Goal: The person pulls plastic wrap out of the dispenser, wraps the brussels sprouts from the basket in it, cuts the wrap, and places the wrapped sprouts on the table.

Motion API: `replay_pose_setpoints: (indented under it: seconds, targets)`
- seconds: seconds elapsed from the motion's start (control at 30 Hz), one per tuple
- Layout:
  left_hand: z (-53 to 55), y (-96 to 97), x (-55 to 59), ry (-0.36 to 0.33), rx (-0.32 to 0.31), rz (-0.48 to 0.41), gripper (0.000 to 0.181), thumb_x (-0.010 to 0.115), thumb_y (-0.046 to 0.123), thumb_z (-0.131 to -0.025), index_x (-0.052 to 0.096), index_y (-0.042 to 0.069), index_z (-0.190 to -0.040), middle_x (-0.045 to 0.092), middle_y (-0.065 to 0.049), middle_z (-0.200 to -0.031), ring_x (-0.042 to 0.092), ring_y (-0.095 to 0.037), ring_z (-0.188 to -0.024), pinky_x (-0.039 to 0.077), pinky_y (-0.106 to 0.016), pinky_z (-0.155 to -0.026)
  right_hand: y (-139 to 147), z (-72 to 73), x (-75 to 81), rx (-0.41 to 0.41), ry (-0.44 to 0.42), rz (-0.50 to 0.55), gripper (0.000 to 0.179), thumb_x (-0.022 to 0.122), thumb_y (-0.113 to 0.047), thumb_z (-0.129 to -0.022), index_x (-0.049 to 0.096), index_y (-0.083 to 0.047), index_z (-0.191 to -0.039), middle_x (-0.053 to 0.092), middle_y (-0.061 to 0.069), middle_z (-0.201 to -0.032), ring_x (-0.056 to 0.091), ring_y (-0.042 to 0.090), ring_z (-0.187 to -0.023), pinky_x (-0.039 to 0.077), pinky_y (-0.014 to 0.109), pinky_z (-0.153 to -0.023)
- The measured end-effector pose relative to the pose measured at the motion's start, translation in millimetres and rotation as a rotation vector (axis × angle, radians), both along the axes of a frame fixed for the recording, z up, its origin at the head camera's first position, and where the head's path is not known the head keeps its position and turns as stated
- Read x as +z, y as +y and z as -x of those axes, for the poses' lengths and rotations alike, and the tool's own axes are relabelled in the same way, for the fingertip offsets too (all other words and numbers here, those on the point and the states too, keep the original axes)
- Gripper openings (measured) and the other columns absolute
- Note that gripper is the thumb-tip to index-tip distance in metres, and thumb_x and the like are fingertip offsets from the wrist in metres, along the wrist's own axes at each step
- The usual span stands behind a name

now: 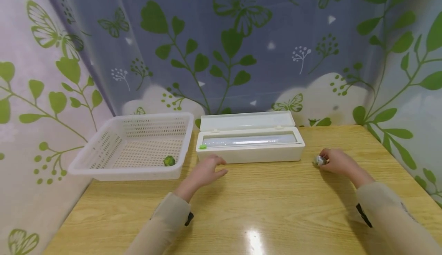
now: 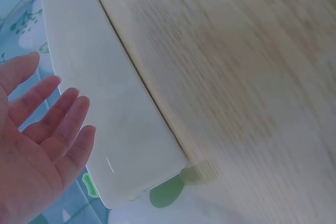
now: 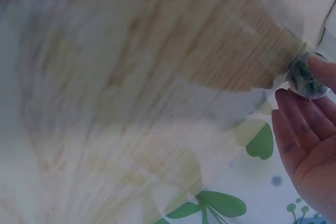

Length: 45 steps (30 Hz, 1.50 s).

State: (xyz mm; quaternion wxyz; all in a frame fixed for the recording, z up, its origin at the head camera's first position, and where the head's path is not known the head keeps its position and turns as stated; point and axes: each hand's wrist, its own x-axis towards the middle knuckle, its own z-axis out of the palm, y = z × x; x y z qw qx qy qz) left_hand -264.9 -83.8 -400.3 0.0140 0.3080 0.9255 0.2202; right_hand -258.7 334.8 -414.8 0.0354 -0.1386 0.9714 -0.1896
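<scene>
A small green Brussels sprout wrapped in clear film (image 1: 320, 160) is pinched between the thumb and fingers of my right hand (image 1: 336, 162), at the right side of the table. In the right wrist view, the shiny film around the wrapped sprout (image 3: 307, 77) shows at the fingertips. My left hand (image 1: 206, 170) holds nothing, its fingers loosely bent, just in front of the white cling film box (image 1: 250, 154). The box's lid stands raised, and a roll of clear film (image 1: 248, 140) lies inside. In the left wrist view, the left palm (image 2: 26, 166) shows beside the box (image 2: 105, 93).
To the left stands a white plastic basket (image 1: 127, 173) with slotted walls, holding one unwrapped Brussels sprout (image 1: 169, 161) at its near right corner. A green slider (image 1: 202, 146) sits at the box's left end. Behind the wooden table (image 1: 276, 209) hangs a patterned curtain (image 1: 255, 67).
</scene>
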Motion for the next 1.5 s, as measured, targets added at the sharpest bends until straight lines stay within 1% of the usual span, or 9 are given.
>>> replay_pose_setpoints:
  seconds: [0.2, 0.4, 0.53, 0.7, 0.87, 1.0, 1.1, 1.3, 1.5]
  targets:
    - [0.5, 0.0, 0.0, -0.012, -0.01, -0.008, 0.028, 0.059, 0.021, -0.085, 0.06, 0.0, -0.104, 0.059, -0.011, -0.101, 0.054, -0.024, -0.094, 0.044, -0.037, -0.081, -4.2, -5.8, 3.1, -0.016, -0.003, -0.015, 0.046, 0.067, -0.013, -0.073, 0.049, 0.015, -0.105, 0.055, 0.031, -0.094, 0.055, 0.04, -0.084, 0.045, 0.047, -0.068]
    - [3.9, -1.4, 1.1, 0.001, -0.008, -0.043, 0.028, 0.059, 0.019, -0.085, 0.06, -0.002, -0.103, 0.059, -0.014, -0.101, 0.054, -0.028, -0.095, 0.044, -0.038, -0.081, -19.4, -16.4, 9.5, -0.064, 0.158, -0.092, 0.051, 0.062, -0.02, -0.078, 0.047, 0.009, -0.117, 0.046, 0.033, -0.113, 0.043, 0.048, -0.101, 0.037, 0.058, -0.077]
    - [5.3, -1.0, 5.5, 0.049, 0.023, -0.087, 0.028, 0.061, 0.016, -0.084, 0.059, -0.003, -0.104, 0.058, -0.013, -0.103, 0.054, -0.027, -0.096, 0.044, -0.037, -0.081, -35.3, -23.1, 18.2, -0.061, 0.29, -0.069, 0.044, 0.061, -0.017, -0.08, 0.05, 0.007, -0.115, 0.048, 0.03, -0.112, 0.041, 0.046, -0.103, 0.036, 0.058, -0.079]
    - [8.2, 1.0, 14.9, 0.138, 0.11, -0.121, 0.032, 0.062, 0.015, -0.083, 0.056, -0.003, -0.109, 0.055, -0.014, -0.11, 0.051, -0.028, -0.102, 0.043, -0.037, -0.083, -56.9, -22.4, 27.9, -0.007, 0.426, -0.003, 0.035, 0.063, -0.011, -0.079, 0.055, 0.007, -0.108, 0.054, 0.025, -0.105, 0.047, 0.041, -0.098, 0.039, 0.052, -0.079]
    - [20.1, 2.5, 18.5, 0.321, 0.176, 0.028, 0.038, 0.065, 0.022, -0.081, 0.056, 0.001, -0.112, 0.055, -0.014, -0.111, 0.052, -0.028, -0.101, 0.045, -0.038, -0.079, -78.0, -9.2, 35.4, 0.09, 0.509, -0.039, 0.032, 0.067, -0.011, -0.078, 0.058, 0.007, -0.103, 0.058, 0.021, -0.098, 0.054, 0.036, -0.091, 0.043, 0.047, -0.076]
    - [33.4, 5.1, 14.5, 0.442, 0.149, 0.133, 0.041, 0.067, 0.025, -0.078, 0.058, 0.001, -0.109, 0.058, -0.013, -0.108, 0.055, -0.026, -0.096, 0.047, -0.037, -0.076, -88.7, 5.6, 37.4, 0.14, 0.537, -0.118, 0.038, 0.069, -0.014, -0.076, 0.058, 0.007, -0.105, 0.059, 0.02, -0.099, 0.054, 0.035, -0.092, 0.043, 0.046, -0.078]
    - [39.5, 7.2, 10.8, 0.477, 0.125, 0.171, 0.038, 0.069, 0.026, -0.076, 0.061, 0.003, -0.105, 0.061, -0.01, -0.102, 0.057, -0.024, -0.092, 0.047, -0.037, -0.072, -93.4, 16.7, 36.1, 0.161, 0.532, -0.171, 0.042, 0.07, -0.016, -0.075, 0.057, 0.008, -0.108, 0.058, 0.021, -0.102, 0.053, 0.035, -0.094, 0.042, 0.046, -0.08]
    - [41.6, 10.7, 4.9, 0.467, 0.101, 0.211, 0.026, 0.068, 0.021, -0.077, 0.064, 0.008, -0.099, 0.064, -0.005, -0.093, 0.06, -0.021, -0.084, 0.048, -0.036, -0.067, -94.8, 24.8, 28.2, 0.186, 0.519, -0.23, 0.035, 0.069, -0.012, -0.075, 0.06, 0.006, -0.103, 0.06, 0.018, -0.095, 0.056, 0.033, -0.085, 0.046, 0.045, -0.069]
    - [43.7, 13.4, 2.8, 0.451, 0.134, 0.199, 0.022, 0.068, 0.017, -0.077, 0.065, 0.01, -0.098, 0.064, -0.003, -0.091, 0.06, -0.019, -0.084, 0.046, -0.036, -0.069, -92.0, 23.9, 21.3, 0.175, 0.507, -0.243, 0.019, 0.068, -0.006, -0.075, 0.064, -0.001, -0.094, 0.061, 0.011, -0.086, 0.056, 0.028, -0.078, 0.046, 0.042, -0.059]
